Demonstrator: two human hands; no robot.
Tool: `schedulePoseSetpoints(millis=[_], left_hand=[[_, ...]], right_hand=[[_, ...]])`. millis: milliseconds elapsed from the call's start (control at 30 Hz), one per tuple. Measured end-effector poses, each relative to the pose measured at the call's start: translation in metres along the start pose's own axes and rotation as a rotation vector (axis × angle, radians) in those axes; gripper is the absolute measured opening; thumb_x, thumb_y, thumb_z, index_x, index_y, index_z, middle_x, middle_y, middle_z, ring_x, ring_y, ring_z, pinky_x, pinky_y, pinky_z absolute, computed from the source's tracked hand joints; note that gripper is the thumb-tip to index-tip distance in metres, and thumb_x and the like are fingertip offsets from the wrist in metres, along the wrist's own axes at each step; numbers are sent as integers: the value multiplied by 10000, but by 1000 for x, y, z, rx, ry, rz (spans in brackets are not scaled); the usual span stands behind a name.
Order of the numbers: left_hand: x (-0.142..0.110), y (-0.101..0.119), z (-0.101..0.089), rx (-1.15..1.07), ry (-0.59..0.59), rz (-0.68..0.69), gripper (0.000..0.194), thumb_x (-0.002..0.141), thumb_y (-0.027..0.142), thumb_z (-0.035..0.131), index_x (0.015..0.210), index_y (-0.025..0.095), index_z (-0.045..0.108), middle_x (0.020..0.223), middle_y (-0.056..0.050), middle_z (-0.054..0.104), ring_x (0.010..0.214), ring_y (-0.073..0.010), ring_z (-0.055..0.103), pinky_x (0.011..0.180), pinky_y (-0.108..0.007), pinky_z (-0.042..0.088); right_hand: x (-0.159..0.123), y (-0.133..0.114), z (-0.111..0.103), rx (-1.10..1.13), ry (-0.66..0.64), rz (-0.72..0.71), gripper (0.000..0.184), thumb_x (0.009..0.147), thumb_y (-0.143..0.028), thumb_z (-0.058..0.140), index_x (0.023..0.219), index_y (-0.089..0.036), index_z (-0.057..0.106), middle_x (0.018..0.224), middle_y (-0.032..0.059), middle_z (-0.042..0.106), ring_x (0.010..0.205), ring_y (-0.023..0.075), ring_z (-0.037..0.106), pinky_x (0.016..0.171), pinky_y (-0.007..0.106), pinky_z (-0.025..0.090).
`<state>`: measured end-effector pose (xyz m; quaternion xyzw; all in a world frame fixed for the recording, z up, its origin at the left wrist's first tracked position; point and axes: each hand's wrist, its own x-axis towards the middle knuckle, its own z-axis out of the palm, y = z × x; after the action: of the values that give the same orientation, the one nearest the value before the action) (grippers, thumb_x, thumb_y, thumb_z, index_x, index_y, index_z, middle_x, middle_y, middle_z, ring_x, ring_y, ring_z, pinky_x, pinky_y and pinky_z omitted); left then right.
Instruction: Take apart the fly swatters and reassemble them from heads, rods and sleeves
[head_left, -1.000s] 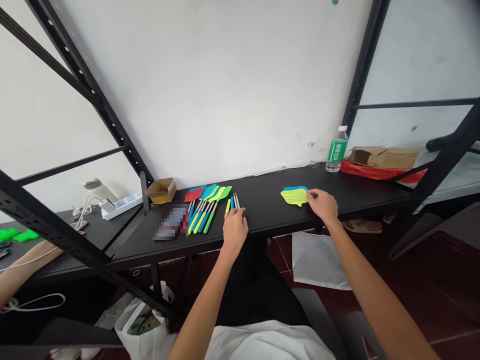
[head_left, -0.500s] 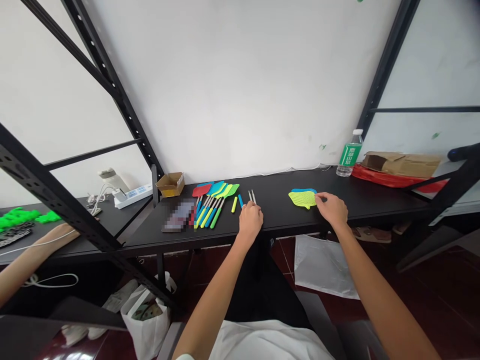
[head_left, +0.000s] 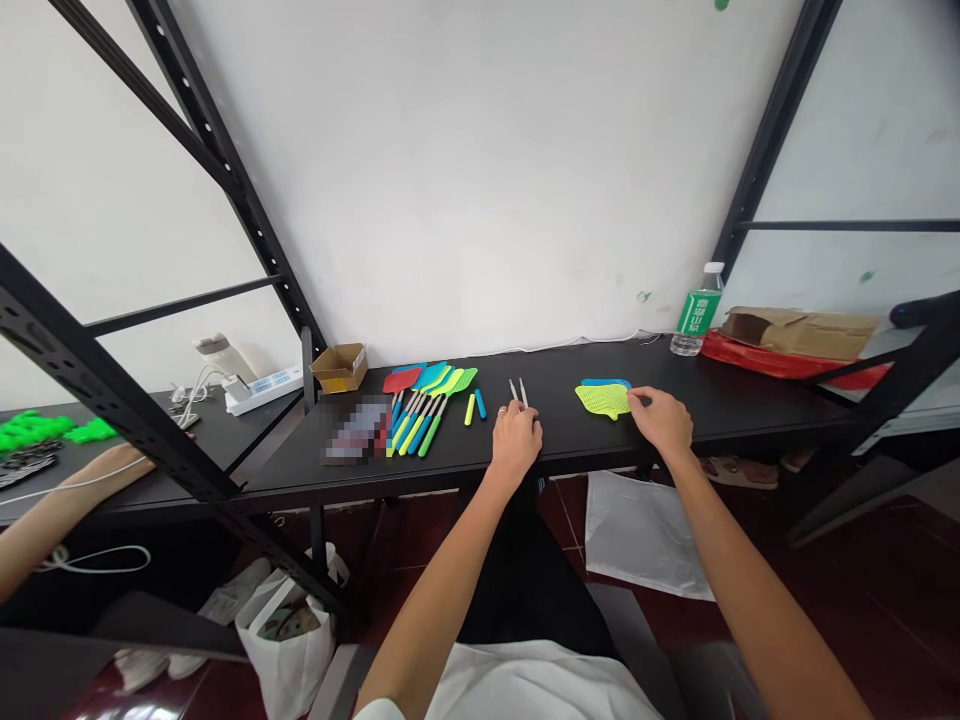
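Note:
My left hand (head_left: pixel 517 438) is closed over the near ends of two thin metal rods (head_left: pixel 519 390), whose tips stick out beyond my fingers. To its left lie a short yellow handle (head_left: pixel 470 410) and a short blue handle (head_left: pixel 481 404), both loose. My right hand (head_left: pixel 664 420) pinches the right edge of a yellow-green perforated fly swatter head (head_left: pixel 604 400). A blue swatter head (head_left: pixel 606 382) lies just behind and partly beneath it. Farther left, several assembled fly swatters (head_left: pixel 424 420) rest side by side, with red, blue, yellow and green heads.
A pixelated flat object (head_left: pixel 356 432) and a small open cardboard box (head_left: pixel 340 368) occupy the left of the black table (head_left: pixel 555 440). A water bottle (head_left: pixel 697 312) stands at right beside a brown box (head_left: pixel 802 332) on red plastic. Another person's hand (head_left: pixel 124 463) is beyond the left post.
My left hand has moved right, carrying the metal rods away from the loose handles, and the blue handle now shows fully. My right hand stays at the yellow-green swatter head.

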<state>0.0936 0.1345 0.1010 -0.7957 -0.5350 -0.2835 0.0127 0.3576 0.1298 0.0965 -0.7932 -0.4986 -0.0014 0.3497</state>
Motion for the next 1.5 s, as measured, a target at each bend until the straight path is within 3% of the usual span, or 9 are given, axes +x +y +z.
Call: schedulePoseSetpoints(millis=[167, 267, 467, 633, 833, 1067, 1500], left_hand=[[-4, -3, -2, -11, 50, 25, 266, 937, 270, 512, 1094, 201, 715, 1149, -96, 607, 1021, -251, 561, 864, -340, 480], [-7, -15, -13, 10, 97, 34, 264, 937, 303, 518, 1086, 216, 717, 1158, -85, 614, 1025, -246, 567, 925, -355, 455], [-25, -81, -62, 193, 141, -119, 303, 916, 301, 519, 1146, 209, 693, 1158, -107, 637, 1054, -268, 579, 947, -374, 425], [-47, -123, -92, 390, 27, -259, 299, 894, 378, 542, 1092, 196, 672, 1040, -110, 681, 1014, -299, 604, 876, -372, 437], [-51, -116, -99, 492, -60, -278, 320, 905, 454, 524, 880, 176, 681, 943, -126, 688, 946, -319, 640, 793, -376, 439], [-48, -116, -106, 462, -111, -217, 350, 949, 378, 431, 763, 173, 646, 826, -108, 678, 831, -285, 663, 752, -361, 416], [-44, -104, -126, 142, 71, -229, 390, 1013, 341, 281, 759, 201, 542, 721, -64, 626, 731, -220, 619, 616, -297, 312]], right_hand=[[0, -1, -1, 0, -12, 12, 346, 862, -401, 505, 1071, -289, 756, 992, 92, 742, 909, 305, 669, 708, 345, 451], [0, -1, -1, -9, -8, 15, 343, 865, -401, 499, 1068, -297, 755, 1020, 87, 742, 912, 303, 669, 722, 350, 456], [1, -1, 1, 3, -4, 21, 332, 862, -397, 514, 1060, -290, 758, 1050, 85, 744, 924, 303, 667, 733, 350, 463], [2, 0, 2, 14, 10, 15, 357, 863, -391, 520, 1085, -256, 764, 1057, 108, 742, 907, 299, 671, 732, 344, 460], [1, -1, 1, 14, 5, 14, 348, 867, -381, 513, 1080, -269, 764, 1036, 100, 744, 901, 288, 671, 736, 337, 462], [0, -1, -1, 12, -7, 9, 342, 871, -400, 502, 1062, -283, 760, 1023, 90, 746, 917, 303, 672, 715, 342, 454], [3, 2, -2, 145, 37, 3, 341, 838, -380, 521, 1026, -245, 771, 959, 97, 751, 902, 296, 666, 750, 350, 470]])
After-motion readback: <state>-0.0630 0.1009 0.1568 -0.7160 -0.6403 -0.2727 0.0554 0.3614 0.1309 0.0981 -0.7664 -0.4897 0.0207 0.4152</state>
